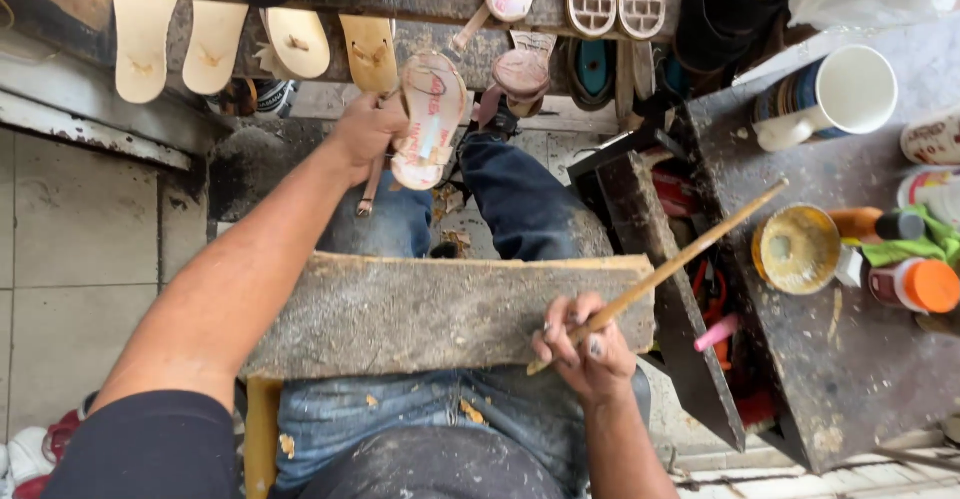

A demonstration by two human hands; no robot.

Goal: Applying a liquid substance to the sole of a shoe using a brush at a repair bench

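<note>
Two hands are full: the left hand (365, 131) grips a pink sandal (430, 119) at upper centre, the right hand (585, 344) pinches a long stick (680, 264) whose tip by the glue tin (797, 249) could smear or tip it.

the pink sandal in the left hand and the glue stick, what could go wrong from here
The long wooden stick in the right hand reaches toward the open yellow glue tin; a drip could foul the worn wooden lap board. The left hand pinches the pink strappy sandal at one edge, so it might slip.
</note>
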